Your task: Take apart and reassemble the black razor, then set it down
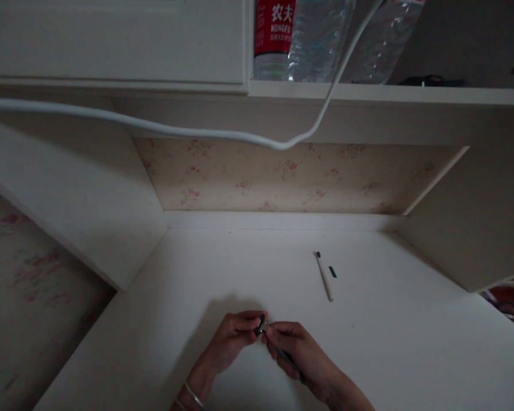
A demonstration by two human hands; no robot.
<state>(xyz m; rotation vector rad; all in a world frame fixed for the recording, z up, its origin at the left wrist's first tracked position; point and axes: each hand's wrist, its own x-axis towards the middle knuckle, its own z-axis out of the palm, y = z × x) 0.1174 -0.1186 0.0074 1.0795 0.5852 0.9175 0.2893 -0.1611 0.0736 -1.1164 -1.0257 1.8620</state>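
Over the white desktop, both hands meet at a small shiny metal head with a dark part. My left hand pinches this head between thumb and fingers. My right hand is closed around a slim dark handle that runs back under the palm; its fingertips touch the metal end. The tool's exact kind cannot be made out. Beyond my right hand lies a pale, slim toothbrush-like stick with a dark head. Beside it rests a small dark strip.
The white desk is bounded by side panels and a flowered back wall. A white cable hangs across in front of the upper shelf. Plastic bottles, one with a red label, stand on that shelf.
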